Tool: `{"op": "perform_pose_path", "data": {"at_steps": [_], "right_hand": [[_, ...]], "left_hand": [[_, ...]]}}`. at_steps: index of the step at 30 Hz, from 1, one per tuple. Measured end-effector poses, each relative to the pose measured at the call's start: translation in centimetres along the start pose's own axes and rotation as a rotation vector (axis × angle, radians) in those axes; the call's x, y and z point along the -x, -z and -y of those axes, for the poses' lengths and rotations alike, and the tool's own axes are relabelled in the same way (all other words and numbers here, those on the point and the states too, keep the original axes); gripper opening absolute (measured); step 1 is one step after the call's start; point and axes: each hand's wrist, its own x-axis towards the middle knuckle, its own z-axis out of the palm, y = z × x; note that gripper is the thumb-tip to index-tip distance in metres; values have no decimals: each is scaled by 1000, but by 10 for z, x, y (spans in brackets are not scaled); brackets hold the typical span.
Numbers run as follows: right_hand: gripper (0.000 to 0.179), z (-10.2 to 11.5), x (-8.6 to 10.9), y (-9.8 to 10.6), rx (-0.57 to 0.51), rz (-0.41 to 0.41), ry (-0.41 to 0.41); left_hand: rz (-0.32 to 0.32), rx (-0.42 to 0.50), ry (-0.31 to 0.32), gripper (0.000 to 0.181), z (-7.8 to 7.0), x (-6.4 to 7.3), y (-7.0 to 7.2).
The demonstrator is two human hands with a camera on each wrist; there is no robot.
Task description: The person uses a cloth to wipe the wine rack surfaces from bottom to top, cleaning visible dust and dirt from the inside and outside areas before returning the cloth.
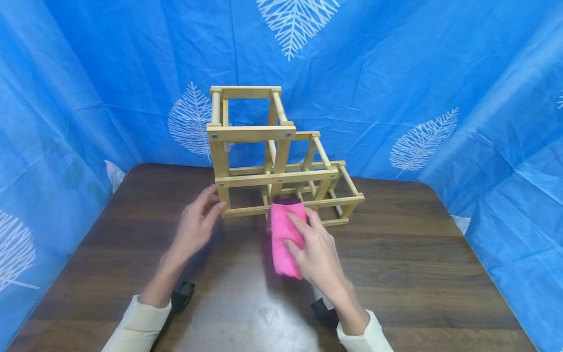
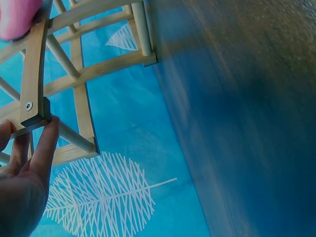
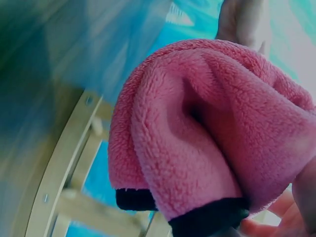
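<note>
A stepped wooden rack (image 1: 250, 133) of slats and round dowels stands on the table, tallest at its left side. My left hand (image 1: 195, 222) grips the rack's lower left post, thumb in front and fingers behind. In the left wrist view, that hand's fingers (image 2: 45, 148) close round a slat end with a screw head. My right hand (image 1: 317, 247) holds a folded pink cloth (image 1: 286, 239) against the front lower rail, right of the tall section. Seen from the right wrist, the fluffy cloth (image 3: 182, 133) bunches in folds and has a black edge (image 3: 210, 217).
The dark wooden table (image 1: 396, 244) extends to both sides of the rack. Behind and beside it hangs a blue curtain (image 1: 374, 73) with white leaf prints. Black straps (image 1: 180, 296) show at both wrists.
</note>
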Motion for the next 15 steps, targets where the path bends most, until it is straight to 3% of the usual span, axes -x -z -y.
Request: {"op": "perform_pose_path", "data": {"at_steps": [8,15], "right_hand": [[60,-33,3,31,0,-36,-146],[58,-42,7,39,14,-25,-172]], "left_hand": [[-3,19,-3,43,0,0,0],[-11,27,-4,43,2,0,-1]]}}
